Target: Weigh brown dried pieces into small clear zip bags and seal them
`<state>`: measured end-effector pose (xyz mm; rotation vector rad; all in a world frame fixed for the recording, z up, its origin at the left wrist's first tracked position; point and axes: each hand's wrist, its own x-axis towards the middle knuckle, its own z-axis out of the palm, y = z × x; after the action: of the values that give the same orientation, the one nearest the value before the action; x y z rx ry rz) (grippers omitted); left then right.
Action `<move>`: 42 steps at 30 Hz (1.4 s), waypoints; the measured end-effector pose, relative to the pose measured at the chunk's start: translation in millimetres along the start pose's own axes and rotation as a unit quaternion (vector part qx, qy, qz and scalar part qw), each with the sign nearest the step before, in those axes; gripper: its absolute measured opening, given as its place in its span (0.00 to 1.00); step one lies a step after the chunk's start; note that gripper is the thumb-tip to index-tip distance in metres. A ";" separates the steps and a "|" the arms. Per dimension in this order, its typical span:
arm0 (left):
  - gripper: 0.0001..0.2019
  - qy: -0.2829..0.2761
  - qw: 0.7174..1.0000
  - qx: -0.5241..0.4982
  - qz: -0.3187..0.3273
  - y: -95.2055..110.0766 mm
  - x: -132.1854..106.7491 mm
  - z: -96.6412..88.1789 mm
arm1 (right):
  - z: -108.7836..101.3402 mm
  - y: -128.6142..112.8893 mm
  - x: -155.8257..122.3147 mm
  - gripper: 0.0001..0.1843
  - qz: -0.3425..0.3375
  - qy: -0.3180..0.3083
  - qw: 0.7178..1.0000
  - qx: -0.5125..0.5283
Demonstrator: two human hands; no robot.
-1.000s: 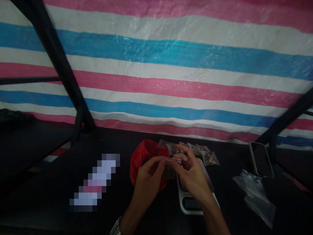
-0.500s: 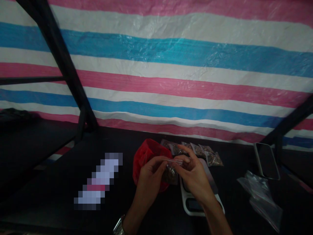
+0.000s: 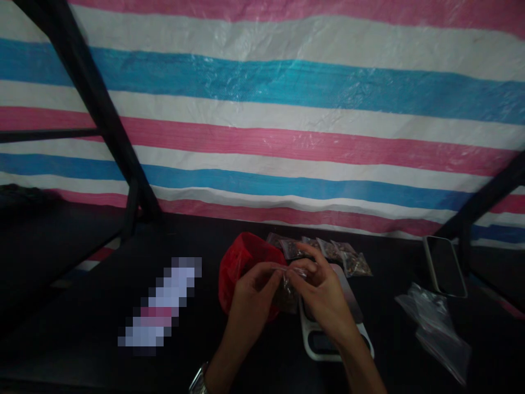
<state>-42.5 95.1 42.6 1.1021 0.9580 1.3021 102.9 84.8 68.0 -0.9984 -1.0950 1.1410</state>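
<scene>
Pinching small clear bag at top edge: left hand and right hand pressing strip between fingertips, holding it upright above scale, beside red bag, keeping dark contents in.

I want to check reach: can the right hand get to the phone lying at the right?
Probably yes: the right hand pinches a small bag, but nothing lies between it and the phone.

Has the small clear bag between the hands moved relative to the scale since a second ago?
No. The small clear bag, pinched by the left hand and right hand, still sits just left of the scale; shifts match camera motion.
</scene>
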 end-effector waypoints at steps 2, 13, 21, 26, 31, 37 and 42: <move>0.11 -0.005 1.000 0.000 0.004 -0.8 -1.5 2.6 | -0.5 -1.4 -0.2 0.33 -0.006 0.005 1.000 -0.007; 0.09 -0.003 0.999 0.002 0.036 4.4 -3.4 7.8 | -2.3 -2.9 -6.8 0.28 -0.052 -0.020 0.997 -0.057; 0.15 0.011 0.978 0.167 0.126 11.6 -9.6 5.5 | -61.4 -24.5 4.3 0.24 -0.139 0.199 0.961 -0.132; 0.15 0.021 0.953 0.241 0.184 6.0 -13.9 -8.8 | -113.3 -23.1 24.2 0.25 -0.189 0.390 0.877 -0.206; 0.16 0.058 0.948 0.253 0.185 -3.0 -9.4 -15.8 | -118.6 -4.6 38.0 0.29 -0.127 0.301 0.892 -0.312; 0.15 0.073 0.939 0.260 0.213 -1.1 -6.6 -13.7 | -160.1 -8.4 1.6 0.27 -0.092 0.366 0.817 -0.436; 0.15 0.075 0.934 0.268 0.223 -0.2 -10.1 -10.7 | -239.2 -13.5 -49.3 0.26 0.052 0.365 0.715 -0.593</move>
<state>-53.4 85.8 39.2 1.7349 1.2719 1.5482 336.3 22.7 29.6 -2.2737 -1.0250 -0.1423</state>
